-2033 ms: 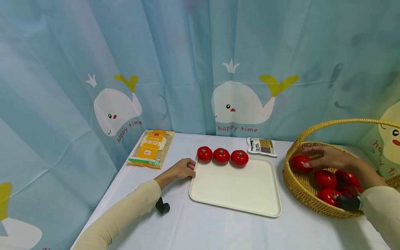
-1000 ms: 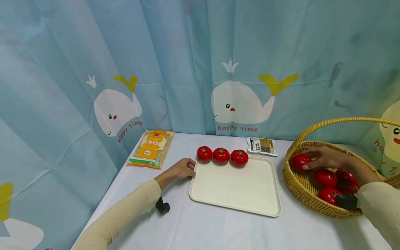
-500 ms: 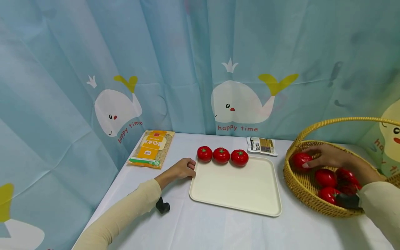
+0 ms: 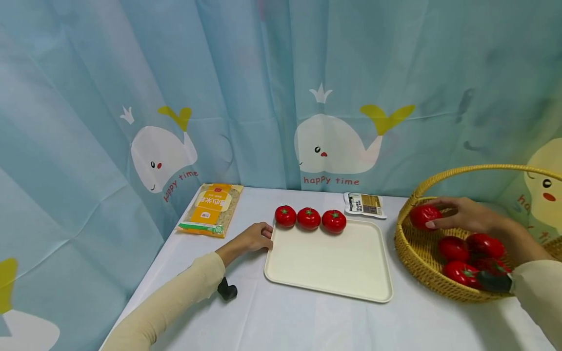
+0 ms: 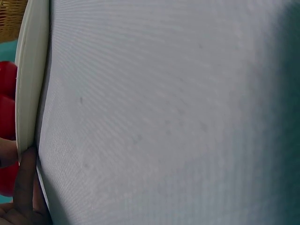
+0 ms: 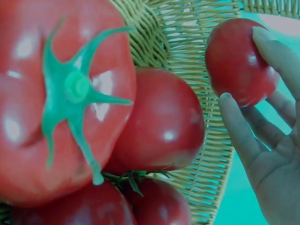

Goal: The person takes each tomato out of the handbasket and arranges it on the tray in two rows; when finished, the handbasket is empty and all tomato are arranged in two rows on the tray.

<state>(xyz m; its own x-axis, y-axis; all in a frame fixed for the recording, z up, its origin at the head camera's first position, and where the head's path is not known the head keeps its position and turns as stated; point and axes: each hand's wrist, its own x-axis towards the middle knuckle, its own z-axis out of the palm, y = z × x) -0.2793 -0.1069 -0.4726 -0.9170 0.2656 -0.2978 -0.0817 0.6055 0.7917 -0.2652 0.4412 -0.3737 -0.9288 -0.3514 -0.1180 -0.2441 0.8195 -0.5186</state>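
Observation:
My right hand (image 4: 467,214) holds a red tomato (image 4: 424,216) between thumb and fingers, above the inside of the wicker basket (image 4: 417,265). In the right wrist view this tomato (image 6: 241,61) is lifted clear of the others, with fingertips against its sides. Several more tomatoes (image 4: 453,248) lie in the basket below the hand. My left hand (image 4: 253,237) pinches the left edge of a cream tray (image 4: 329,263); the left wrist view has its fingers (image 5: 26,176) at the tray rim (image 5: 30,84). Three tomatoes (image 4: 309,218) stand in a row along the tray's back edge.
An orange-and-clear bag of grain (image 4: 211,210) lies at the table's back left. Behind the tray is a small white-and-brown packet (image 4: 365,204). The basket's tall handle (image 4: 474,169) arches over the right hand. A blue whale-print curtain (image 4: 263,97) hangs behind the table.
My right hand has raised the tomato slightly inside the basket, where it had been gripping it low. The left hand stays at the tray's edge. The head view has shifted a little.

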